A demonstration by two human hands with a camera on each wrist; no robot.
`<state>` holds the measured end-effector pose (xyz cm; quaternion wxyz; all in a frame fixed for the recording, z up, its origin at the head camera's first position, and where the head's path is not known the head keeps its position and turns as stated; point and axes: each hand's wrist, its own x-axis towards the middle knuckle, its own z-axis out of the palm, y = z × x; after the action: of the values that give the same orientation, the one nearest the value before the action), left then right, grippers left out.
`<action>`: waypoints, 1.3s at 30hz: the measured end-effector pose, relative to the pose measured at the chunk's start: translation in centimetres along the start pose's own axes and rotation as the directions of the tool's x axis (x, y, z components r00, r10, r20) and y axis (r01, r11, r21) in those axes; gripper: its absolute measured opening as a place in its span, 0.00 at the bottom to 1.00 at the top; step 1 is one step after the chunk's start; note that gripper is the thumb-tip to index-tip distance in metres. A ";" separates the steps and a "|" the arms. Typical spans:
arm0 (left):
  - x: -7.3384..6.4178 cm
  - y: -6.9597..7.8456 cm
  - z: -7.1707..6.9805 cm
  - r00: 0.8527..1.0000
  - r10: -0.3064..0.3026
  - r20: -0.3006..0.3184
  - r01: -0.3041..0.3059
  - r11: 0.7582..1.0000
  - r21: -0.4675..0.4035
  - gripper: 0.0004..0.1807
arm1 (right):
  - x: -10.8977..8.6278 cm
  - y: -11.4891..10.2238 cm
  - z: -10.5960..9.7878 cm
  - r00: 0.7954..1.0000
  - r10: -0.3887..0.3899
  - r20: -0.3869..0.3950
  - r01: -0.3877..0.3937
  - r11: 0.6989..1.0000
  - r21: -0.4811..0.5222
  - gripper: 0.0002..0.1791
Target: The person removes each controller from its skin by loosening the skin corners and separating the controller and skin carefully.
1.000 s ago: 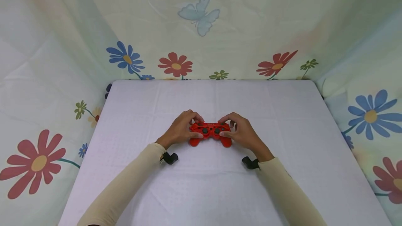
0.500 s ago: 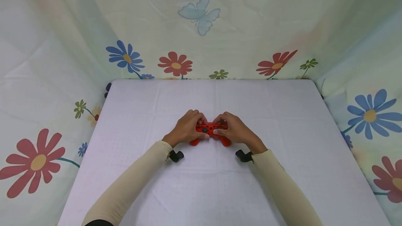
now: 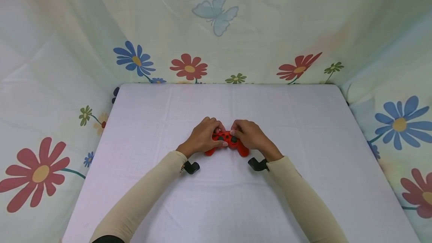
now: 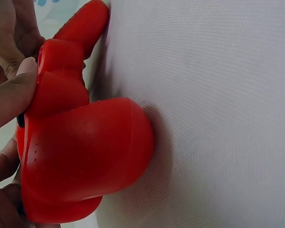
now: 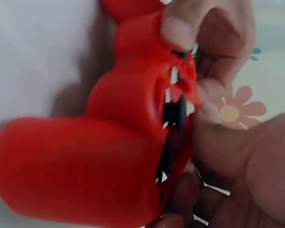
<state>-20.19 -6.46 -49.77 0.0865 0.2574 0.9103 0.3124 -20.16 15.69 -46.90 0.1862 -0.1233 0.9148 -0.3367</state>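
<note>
A red game controller (image 3: pixel 242 148) with black thumbsticks lies at the middle of the table, handles toward the person. My left hand (image 3: pixel 202 137) grips its left side, thumb on the front face and fingers behind the top edge. My right hand (image 3: pixel 254 137) pinches the upper right edge between thumb and fingers. In the left wrist view the rounded red handle (image 4: pixel 90 152) sits close over the cloth. The right wrist view shows a black thumbstick (image 5: pixel 175 114) and light gaps between it and the red outer surface. My fingers hide the controller's upper corners.
A white cloth covers the table (image 3: pixel 168 205). Fabric printed with flowers and a butterfly (image 3: pixel 217 14) hangs around the back and sides. A black wrist camera (image 3: pixel 191 167) sits at the left cuff, another (image 3: pixel 258 164) at the right cuff.
Both hands have moved inward along the controller. The right thumb has gone from the right thumbstick area up to the top edge, uncovering that stick.
</note>
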 end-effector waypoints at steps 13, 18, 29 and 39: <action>0.3 -0.1 0.2 0.999 0.016 0.034 -0.016 1.000 -0.001 0.25 | 0.0 0.3 0.2 0.991 0.132 0.009 -0.128 0.936 0.327 0.11; 0.3 0.0 0.2 0.999 0.018 0.027 -0.018 1.000 0.006 0.24 | 0.0 0.9 -0.4 0.994 0.085 0.066 -0.103 0.933 0.346 0.09; 0.2 0.1 -0.4 0.999 0.023 0.043 -0.025 0.998 0.050 0.24 | -0.4 0.7 -0.3 0.996 -0.006 0.094 -0.015 0.975 0.220 0.11; 0.8 0.4 -0.9 0.986 -0.017 0.165 0.010 0.999 0.045 0.24 | -0.2 0.3 0.6 0.997 -0.019 0.081 0.004 0.982 0.187 0.06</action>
<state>-21.03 -6.22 -48.84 0.1579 0.2782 0.9084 0.2692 -19.77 15.68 -47.44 0.2327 -0.1244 0.8699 -0.4167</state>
